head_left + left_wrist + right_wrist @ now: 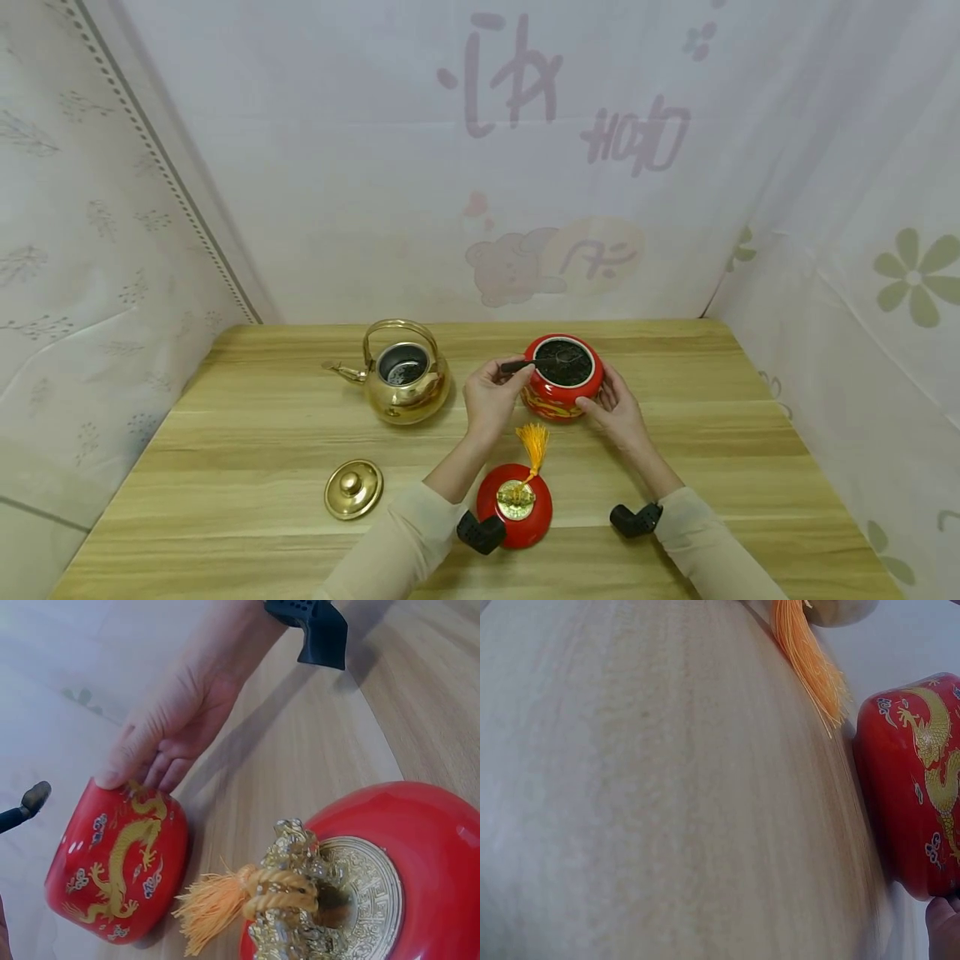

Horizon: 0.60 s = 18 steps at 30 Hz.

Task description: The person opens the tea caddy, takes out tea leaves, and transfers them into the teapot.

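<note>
My left hand (pixel 491 400) pinches the black handle of a small spoon (pixel 517 365), whose bowl reaches over the mouth of a red jar (pixel 551 400). Dark dried leaves (pixel 564 372) fill the jar. With thumb and fingers around its right side, my right hand (pixel 618 412) grips the jar. The left wrist view shows the spoon's bowl (pixel 36 798) above the jar (pixel 124 862), which bears a gold dragon. Only part of the right thumb (pixel 943 926) appears in the right wrist view, at the jar's edge.
A gold kettle (pixel 405 407), uncovered, stands left of the jar, with its gold lid (pixel 352 492) on the table (pixel 247 467) in front. Between my forearms lies the red jar lid (pixel 491 492) with an orange tassel (pixel 533 444). Patterned curtains (pixel 337 167) surround the table.
</note>
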{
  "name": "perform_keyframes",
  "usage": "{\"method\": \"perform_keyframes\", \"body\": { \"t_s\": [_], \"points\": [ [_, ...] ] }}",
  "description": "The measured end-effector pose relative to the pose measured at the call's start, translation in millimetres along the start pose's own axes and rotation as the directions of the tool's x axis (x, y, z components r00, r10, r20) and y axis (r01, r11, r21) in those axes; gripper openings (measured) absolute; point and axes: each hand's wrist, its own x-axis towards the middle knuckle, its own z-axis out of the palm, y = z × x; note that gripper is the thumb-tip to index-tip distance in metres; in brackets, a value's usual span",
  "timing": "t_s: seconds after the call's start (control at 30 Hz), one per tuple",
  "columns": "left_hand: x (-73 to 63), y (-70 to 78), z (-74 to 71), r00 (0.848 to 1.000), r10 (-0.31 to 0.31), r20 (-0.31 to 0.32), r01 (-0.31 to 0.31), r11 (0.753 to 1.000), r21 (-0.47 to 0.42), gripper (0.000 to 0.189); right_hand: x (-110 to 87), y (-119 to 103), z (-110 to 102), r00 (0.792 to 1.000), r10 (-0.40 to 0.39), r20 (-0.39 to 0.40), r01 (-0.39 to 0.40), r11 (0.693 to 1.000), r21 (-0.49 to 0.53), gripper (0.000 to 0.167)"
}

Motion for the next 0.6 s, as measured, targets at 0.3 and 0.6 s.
{"method": "perform_keyframes", "body": {
  "t_s": [0.3, 0.6],
  "points": [
    [-4.8, 7.9, -4.4, 1.000, -0.005, 0.007, 0.005, 1.000, -0.024, 0.024, -0.3, 1.5, 0.9, 1.000, -0.016, 0.004, 0.016, 1.000, 0.006, 0.077],
    [-8.3, 18.1, -10.0, 1.000, -0.004, 0.020, 0.005, 0.998, -0.063, 0.022, -0.7, 2.1, 0.0, 1.000, -0.006, 0.009, 0.006, 1.000, -0.007, 0.077]
  ]
}}
